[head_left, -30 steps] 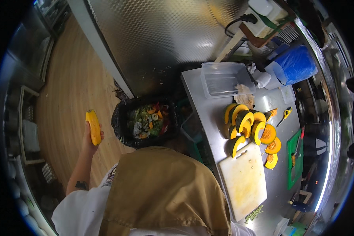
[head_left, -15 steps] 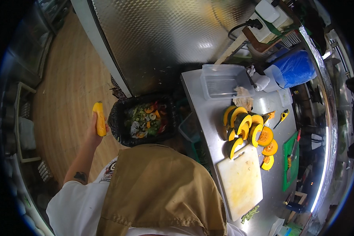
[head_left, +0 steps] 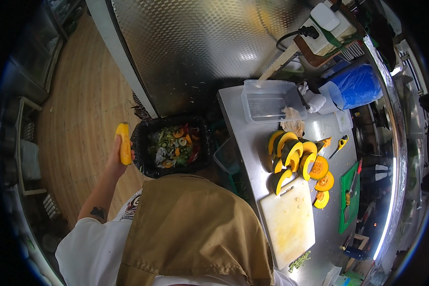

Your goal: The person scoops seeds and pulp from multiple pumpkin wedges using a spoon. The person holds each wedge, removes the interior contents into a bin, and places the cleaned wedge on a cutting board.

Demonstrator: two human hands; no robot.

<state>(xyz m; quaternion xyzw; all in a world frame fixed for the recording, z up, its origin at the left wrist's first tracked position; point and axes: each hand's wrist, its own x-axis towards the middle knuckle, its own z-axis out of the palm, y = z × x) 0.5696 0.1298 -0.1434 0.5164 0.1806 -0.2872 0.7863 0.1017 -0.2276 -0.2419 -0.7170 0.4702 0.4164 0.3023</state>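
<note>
Head view: the left hand (head_left: 116, 155) grasps a long yellow vegetable (head_left: 124, 144), brought rightward within the last second, so it now appears just beside the black-lined bin (head_left: 141, 139) of food scraps (head_left: 176, 146); farther right, pumpkin wedges (head_left: 291, 149) lie on the steel worktop (head_left: 252, 143). Right hand unseen.

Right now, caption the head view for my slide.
Left hand holding long yellow produce beside a black-lined scrap bin; cut pumpkin lies by a white cutting board.

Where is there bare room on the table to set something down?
One free patch on the table lies between its left edge, the tub and the squash; another between the white board and green board. The white board is mostly bare, though stained. Squash crowds the middle.
</note>
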